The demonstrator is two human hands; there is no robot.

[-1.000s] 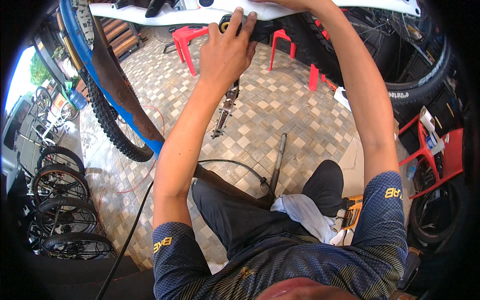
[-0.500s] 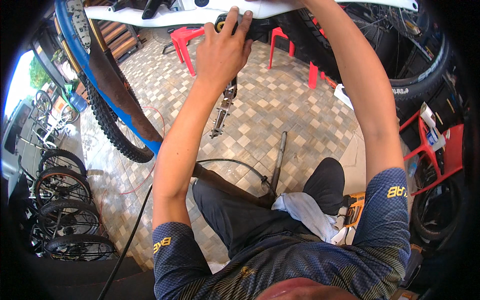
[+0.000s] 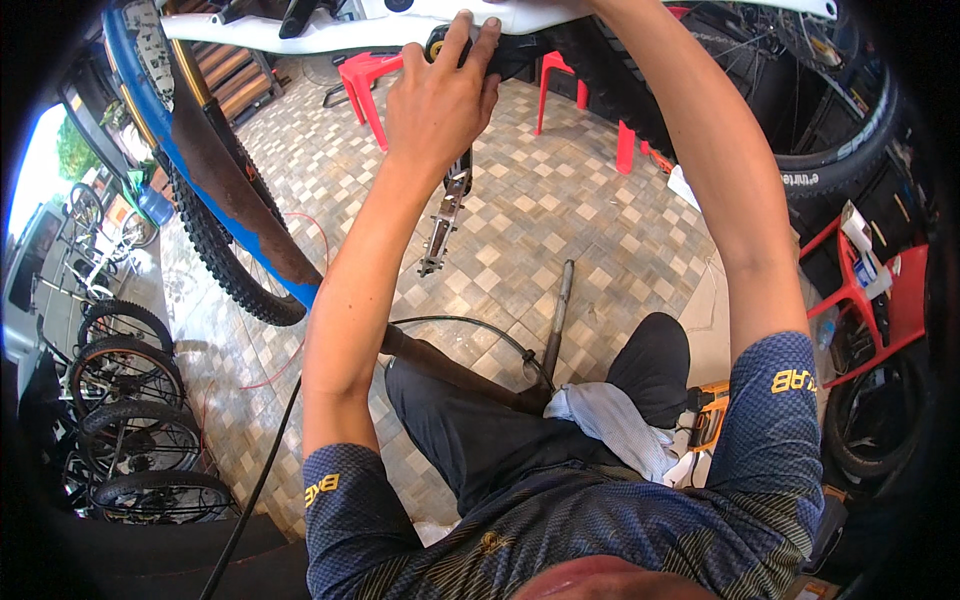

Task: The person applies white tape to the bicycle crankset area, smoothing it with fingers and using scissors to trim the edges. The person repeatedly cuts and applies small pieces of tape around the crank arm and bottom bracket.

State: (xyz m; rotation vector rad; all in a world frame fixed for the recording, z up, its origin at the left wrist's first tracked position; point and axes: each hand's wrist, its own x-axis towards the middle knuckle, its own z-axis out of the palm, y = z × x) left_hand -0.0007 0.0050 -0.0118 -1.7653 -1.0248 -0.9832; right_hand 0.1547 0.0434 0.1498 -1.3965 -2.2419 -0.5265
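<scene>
Across the top edge runs a white bicycle frame (image 3: 350,32). My left hand (image 3: 440,105) is up against its underside, fingers stretched and spread, the tips resting on the white tube. Beside those fingers shows a dark round fitting with a yellow ring (image 3: 435,47). Below the hand hangs a flat metal pedal (image 3: 440,235), its crank arm partly hidden behind my wrist. My right forearm (image 3: 700,130) reaches up past the top edge beside the frame, so the right hand itself is out of the picture.
The front wheel's knobby tyre (image 3: 215,245) and blue-and-brown wrapping (image 3: 230,190) are at left. A dark pole (image 3: 450,370) crosses above my legs, near a light rag (image 3: 620,430). Red stools (image 3: 365,85) stand beyond; a red chair (image 3: 900,300) is at right, several bicycle wheels (image 3: 125,375) at far left.
The view has shifted very slightly. My left hand remains on the frame and my right arm still reaches past the top edge.
</scene>
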